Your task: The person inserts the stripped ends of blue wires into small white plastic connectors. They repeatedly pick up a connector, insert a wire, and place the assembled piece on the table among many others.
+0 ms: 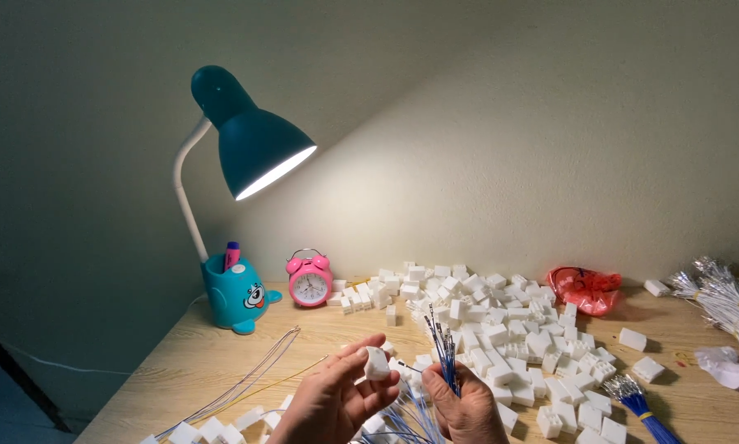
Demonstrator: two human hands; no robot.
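My left hand [333,397] holds a small white plastic connector block [376,363] between thumb and fingertips, low in the middle of the head view. My right hand [464,406] is closed around a bunch of thin blue wires [444,346] whose metal tips stick upward. The two hands are close together, the block a little to the left of the wire tips. Behind and to the right of the hands a big heap of the same white blocks [501,325] covers the wooden table [180,362].
A lit teal desk lamp [250,144] with a pen-holder base [233,294] stands at back left, beside a pink alarm clock [309,280]. A red plastic bag [586,289], white wire bundles [727,304], a blue wire bundle [642,404] and loose wires [250,378] lie around.
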